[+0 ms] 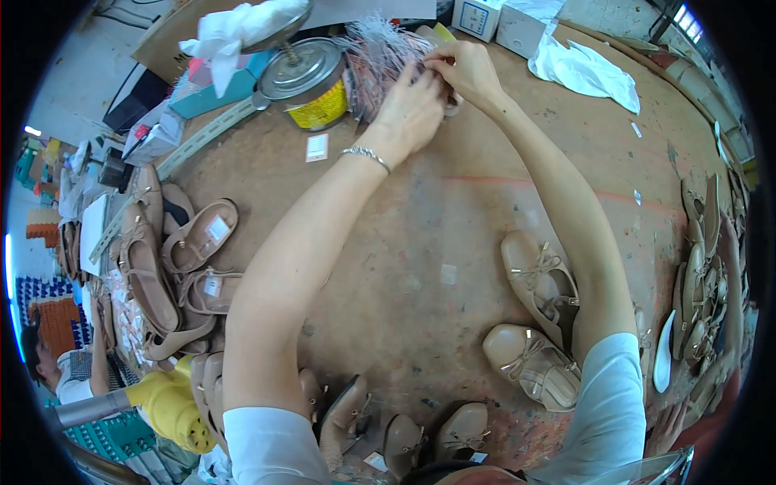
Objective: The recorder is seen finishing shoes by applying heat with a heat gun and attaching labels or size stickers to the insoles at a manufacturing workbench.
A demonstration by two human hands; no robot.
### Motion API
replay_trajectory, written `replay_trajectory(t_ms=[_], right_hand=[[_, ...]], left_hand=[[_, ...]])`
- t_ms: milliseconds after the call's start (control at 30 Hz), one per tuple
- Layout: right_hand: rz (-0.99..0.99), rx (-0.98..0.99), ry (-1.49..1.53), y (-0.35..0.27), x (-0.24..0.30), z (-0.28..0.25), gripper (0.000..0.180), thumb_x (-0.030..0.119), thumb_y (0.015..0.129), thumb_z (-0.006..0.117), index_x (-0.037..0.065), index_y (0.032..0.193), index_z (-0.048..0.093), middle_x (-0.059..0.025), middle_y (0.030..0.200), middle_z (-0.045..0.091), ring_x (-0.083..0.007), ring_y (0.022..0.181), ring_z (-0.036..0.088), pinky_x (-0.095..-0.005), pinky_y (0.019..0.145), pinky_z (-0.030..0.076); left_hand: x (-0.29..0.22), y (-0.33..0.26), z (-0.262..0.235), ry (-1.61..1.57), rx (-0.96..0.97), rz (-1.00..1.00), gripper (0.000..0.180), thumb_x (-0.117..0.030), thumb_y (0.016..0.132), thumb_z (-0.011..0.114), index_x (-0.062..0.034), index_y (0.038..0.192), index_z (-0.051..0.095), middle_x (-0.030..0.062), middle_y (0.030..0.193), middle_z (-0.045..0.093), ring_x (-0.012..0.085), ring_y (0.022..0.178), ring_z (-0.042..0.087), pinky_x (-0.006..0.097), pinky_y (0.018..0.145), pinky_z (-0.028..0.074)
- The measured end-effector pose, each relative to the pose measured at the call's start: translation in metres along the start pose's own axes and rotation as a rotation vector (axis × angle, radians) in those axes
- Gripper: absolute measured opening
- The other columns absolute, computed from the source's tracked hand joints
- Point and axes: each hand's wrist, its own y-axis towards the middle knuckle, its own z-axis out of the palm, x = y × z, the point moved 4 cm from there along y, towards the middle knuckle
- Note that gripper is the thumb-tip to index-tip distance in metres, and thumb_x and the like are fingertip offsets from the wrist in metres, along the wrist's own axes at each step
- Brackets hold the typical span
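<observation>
Grip: both hands are pinched into one bundle of thin pink-and-white tag strips (pixel 380 61) at the far edge of the worktop; the left hand (pixel 408 109) closes on the strips from the near side, the right hand (pixel 469 69) pinches them from above with its fingertips, as if to hold the mass firm while one strip is teased free

Worktop: a wide, worn brown surface (pixel 453 234), bare in the middle between the arms, so the goods sit in a ring around its edge within reach

Left shoe heap: tan strap shoes (pixel 174 259) piled on the left rim, several with small white tags on them

Right shoe heap: more tan shoes (pixel 703 275) stacked on edge along the right rim, well apart from the left pile

Near pair: two beige bow flats (pixel 537 323) just beside the right forearm, upright

White cloth: crumpled sheet (pixel 586 69) lying right of the hands

Tin: a round can with a yellow side and grey lid (pixel 311 81), just beside the bundle, to its left

Yellow tool: a yellow-bodied tool (pixel 174 408) near the left elbow

Bracelet: silver band (pixel 365 155) on the left wrist

Loose label: a small white tag (pixel 317 147) flat on the worktop near the tin
</observation>
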Motion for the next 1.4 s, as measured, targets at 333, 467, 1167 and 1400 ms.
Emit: replay_trajectory(t_ms=[333, 467, 1167, 1400], right_hand=[[0.260, 0.044, 0.326, 0.008, -0.026, -0.052, 0.018, 0.018, 0.087, 0.070, 0.005, 0.098, 0.075, -0.0020, 0.082, 0.072, -0.0060, 0.065, 0.058, -0.0223, 0.059, 0.048], [0.200, 0.017, 0.367, -0.001, -0.013, -0.062, 0.019, 0.017, 0.090, 0.068, 0.003, 0.101, 0.074, -0.0016, 0.084, 0.072, -0.0054, 0.066, 0.058, -0.0203, 0.063, 0.049], [0.533, 0.419, 0.292, -0.331, 0.236, -0.308, 0.012, 0.002, 0.083, 0.069, -0.005, 0.092, 0.072, -0.0057, 0.075, 0.070, -0.0077, 0.067, 0.064, -0.0228, 0.060, 0.050], [0.653, 0.605, 0.084, -0.480, 0.184, -0.225, 0.017, 0.004, 0.079, 0.070, -0.005, 0.094, 0.072, -0.0104, 0.069, 0.069, -0.0105, 0.064, 0.063, -0.0265, 0.059, 0.050]], left_hand=[[0.015, 0.006, 0.010, -0.753, -0.556, -0.015, 0.057, -0.016, 0.083, 0.064, -0.0051, 0.134, 0.040, 0.0143, 0.144, 0.041, 0.0357, 0.128, 0.046, 0.051, 0.110, 0.033], [0.008, 0.013, 0.001, -0.468, -0.584, -0.125, 0.061, -0.013, 0.082, 0.066, -0.0030, 0.134, 0.037, 0.0198, 0.137, 0.043, 0.0348, 0.132, 0.039, 0.048, 0.109, 0.033], [-0.087, -0.253, -0.259, -0.759, -0.126, -0.061, 0.035, -0.022, 0.088, 0.062, -0.0044, 0.118, 0.064, 0.0140, 0.113, 0.067, 0.0342, 0.100, 0.065, 0.039, 0.088, 0.050], [-0.246, -0.413, -0.294, -1.173, 0.123, -0.549, 0.053, -0.021, 0.079, 0.075, -0.0063, 0.127, 0.057, 0.0170, 0.122, 0.057, 0.0346, 0.097, 0.063, 0.041, 0.085, 0.051]])
